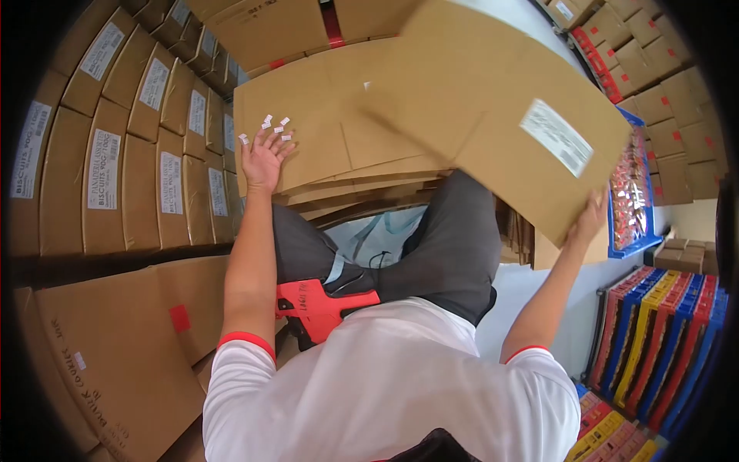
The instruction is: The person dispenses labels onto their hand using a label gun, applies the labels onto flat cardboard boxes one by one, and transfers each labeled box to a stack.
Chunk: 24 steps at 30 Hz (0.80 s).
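Observation:
My left hand (264, 163) is palm up with its fingers spread, and small white stickers (267, 122) sit on its fingertips. It is over the left end of a flattened cardboard box (308, 146) that lies on a stack in front of my knees. My right hand (591, 219) grips the lower right edge of another flat cardboard box (493, 85), which is tilted up above the stack. A white printed label (556, 137) is on that raised cardboard. Its far left edge is blurred.
Labelled cartons (104, 165) are stacked at the left. A large carton (108, 362) stands at the lower left. A red label gun (319, 308) rests by my left hip. At the right are a blue crate (635, 245) of packets and stacked coloured crates (662, 331).

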{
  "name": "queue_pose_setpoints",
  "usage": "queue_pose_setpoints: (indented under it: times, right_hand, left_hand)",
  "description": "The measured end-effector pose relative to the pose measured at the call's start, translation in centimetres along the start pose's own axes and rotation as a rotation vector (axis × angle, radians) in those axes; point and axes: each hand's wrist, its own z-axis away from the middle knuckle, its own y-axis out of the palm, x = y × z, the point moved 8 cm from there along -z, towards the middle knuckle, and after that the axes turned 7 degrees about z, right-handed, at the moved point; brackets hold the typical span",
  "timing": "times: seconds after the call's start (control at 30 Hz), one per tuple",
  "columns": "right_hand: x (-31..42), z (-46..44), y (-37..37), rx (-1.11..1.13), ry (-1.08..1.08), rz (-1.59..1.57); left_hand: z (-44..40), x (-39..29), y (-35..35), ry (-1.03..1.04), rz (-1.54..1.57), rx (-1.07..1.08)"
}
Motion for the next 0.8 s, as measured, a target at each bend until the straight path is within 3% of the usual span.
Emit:
queue_pose_setpoints:
  times: [0.13,0.3,0.37,0.4,0.47,0.5,0.57,0.6,0.67,0.73,0.8]
  right_hand:
    - [0.0,2.0,-11.8,-0.327,-0.036,0.098]
    - [-4.0,6.0,-18.6,-0.598,0.033,0.154]
    - [-6.2,7.4,-19.6,-0.588,0.301,0.546]
    - [-6.5,7.7,-19.4,-0.572,0.302,0.542]
    - [-6.2,7.8,-18.6,-0.564,0.401,1.236]
    - [-7.1,7.1,-17.3,-0.542,0.394,1.230]
    - [-8.1,4.7,-12.3,-0.383,-0.202,1.036]
    - [-8.2,4.2,-7.5,-0.200,-0.165,0.675]
    - [0.8,8.2,5.3,0.090,-0.104,0.571]
    - [3.3,11.2,15.0,0.354,-0.079,0.284]
    - [5.6,14.6,22.3,0.564,-0.190,0.216]
  left_hand:
    - [-0.4,1.7,1.8,-0.072,-0.076,-0.014]
    - [0.2,2.8,6.5,-0.094,-0.065,0.038]
    - [0.3,2.7,9.1,-0.105,-0.059,0.150]
    - [0.6,2.2,10.1,-0.094,-0.064,0.138]
    - [1.6,1.3,13.9,-0.066,-0.106,0.290]
    - [2.0,0.9,15.2,-0.050,-0.114,0.275]
    - [3.3,0.3,18.8,-0.005,-0.097,0.412]
    - [3.7,0.3,19.8,-0.005,-0.107,0.407]
    - [4.5,0.8,22.3,0.008,-0.103,0.455]
    - [5.3,1.3,24.2,0.011,-0.110,0.490]
    - [6.1,1.8,25.5,0.023,-0.120,0.519]
